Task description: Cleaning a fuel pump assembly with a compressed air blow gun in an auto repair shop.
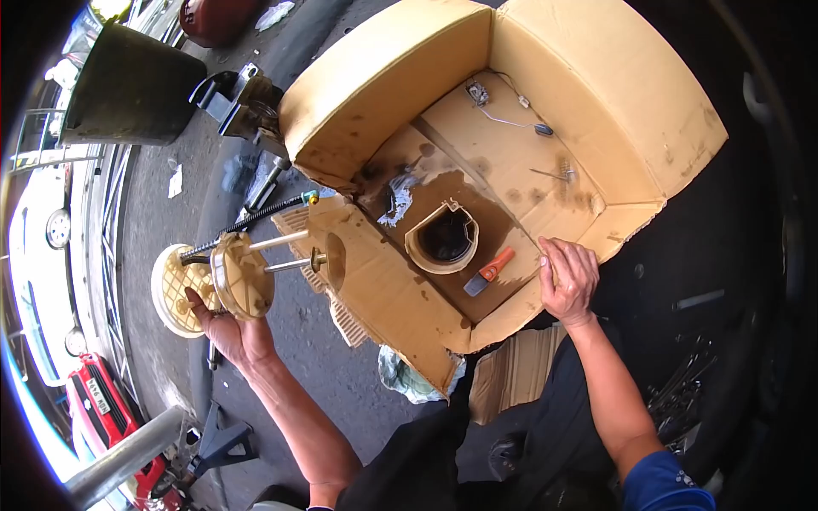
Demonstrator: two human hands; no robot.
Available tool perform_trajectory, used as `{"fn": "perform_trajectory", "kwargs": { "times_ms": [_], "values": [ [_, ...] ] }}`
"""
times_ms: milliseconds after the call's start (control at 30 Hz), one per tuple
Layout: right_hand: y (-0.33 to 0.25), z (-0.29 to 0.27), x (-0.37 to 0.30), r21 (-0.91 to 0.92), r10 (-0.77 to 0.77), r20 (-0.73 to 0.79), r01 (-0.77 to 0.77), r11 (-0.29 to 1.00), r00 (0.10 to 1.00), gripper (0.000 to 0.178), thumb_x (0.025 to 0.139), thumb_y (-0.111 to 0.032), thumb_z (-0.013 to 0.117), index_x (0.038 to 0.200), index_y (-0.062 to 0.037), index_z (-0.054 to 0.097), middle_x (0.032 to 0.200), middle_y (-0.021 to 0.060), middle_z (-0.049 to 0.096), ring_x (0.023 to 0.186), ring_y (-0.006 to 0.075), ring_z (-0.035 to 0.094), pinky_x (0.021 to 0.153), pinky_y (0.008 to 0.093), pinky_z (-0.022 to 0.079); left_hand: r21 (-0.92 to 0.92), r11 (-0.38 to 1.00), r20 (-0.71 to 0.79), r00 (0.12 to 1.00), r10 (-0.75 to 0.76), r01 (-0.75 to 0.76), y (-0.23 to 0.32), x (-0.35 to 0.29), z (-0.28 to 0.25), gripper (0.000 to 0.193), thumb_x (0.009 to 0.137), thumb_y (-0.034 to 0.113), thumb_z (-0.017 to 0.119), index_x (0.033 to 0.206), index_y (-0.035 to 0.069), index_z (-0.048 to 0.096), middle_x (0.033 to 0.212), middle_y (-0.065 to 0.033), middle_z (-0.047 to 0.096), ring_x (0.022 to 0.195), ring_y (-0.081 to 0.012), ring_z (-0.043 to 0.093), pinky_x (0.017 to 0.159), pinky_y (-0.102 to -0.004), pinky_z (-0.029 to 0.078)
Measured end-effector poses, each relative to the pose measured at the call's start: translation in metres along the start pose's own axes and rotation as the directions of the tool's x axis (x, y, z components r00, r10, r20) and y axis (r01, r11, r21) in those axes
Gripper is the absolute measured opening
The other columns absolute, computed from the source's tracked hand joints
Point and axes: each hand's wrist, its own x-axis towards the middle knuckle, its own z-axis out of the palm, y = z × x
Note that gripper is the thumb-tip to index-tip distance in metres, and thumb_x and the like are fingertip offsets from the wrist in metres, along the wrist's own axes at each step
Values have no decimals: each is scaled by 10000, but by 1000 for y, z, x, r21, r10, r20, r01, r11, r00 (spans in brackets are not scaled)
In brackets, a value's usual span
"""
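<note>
left hand (239, 334): gripping plastic pump (247, 279) left of cardboard box (596, 85) | right hand (569, 279): fingers curled by box edge, cannot tell if holding anything | advice: support the pump's body, sparing rods (290, 266) and hose (247, 224) | inside box: brush (490, 272), dark-bottomed cup (443, 267), float (543, 130) | obstacle: jutting flap (409, 315)

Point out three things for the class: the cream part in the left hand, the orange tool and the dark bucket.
Cream part (242, 276): head view, on its round body.
Orange tool (497, 264): head view, on its handle.
Dark bucket (132, 94): head view, on its outer wall.
</note>
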Motion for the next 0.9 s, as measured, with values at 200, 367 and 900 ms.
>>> {"fn": "perform_trajectory", "kwargs": {
  "times_ms": [200, 367, 900],
  "values": [
    [-1, -2, 3, 22, -11, -8, 11, 1000, 1000, 256, 889, -94, 627, 1118, -25, 719, 1012, 106, 701, 913, 289, 660, 817, 390, 472, -53, 999, 5, 1000, -8, 8, -6, -1, -8, 569, 958, 352, 708, 1431, 83, 542, 1433, -156, 586, 1375, -339, 500, 1190, -600, 329],
    [4, -1, 0, -3, -19, -9, 19, 1000, 1000, 254, 886, -109, 632, 1112, -36, 722, 1005, 84, 702, 915, 258, 669, 809, 390, 481, 15, 999, -111, 993, 38, -37, -17, -5, -17, 554, 961, 344, 700, 1428, 87, 550, 1431, -160, 590, 1375, -353, 498, 1186, -602, 329],
    [2, -2, 0, 13, -31, 5, 30, 999, 1000, 256, 894, -115, 625, 1117, -33, 719, 1010, 95, 698, 921, 273, 663, 819, 401, 475, 84, 990, -186, 975, 126, -112, -23, -12, -27, 511, 978, 337, 676, 1405, 77, 570, 1411, -141, 613, 1349, -347, 531, 1172, -582, 364]
  ]
}}
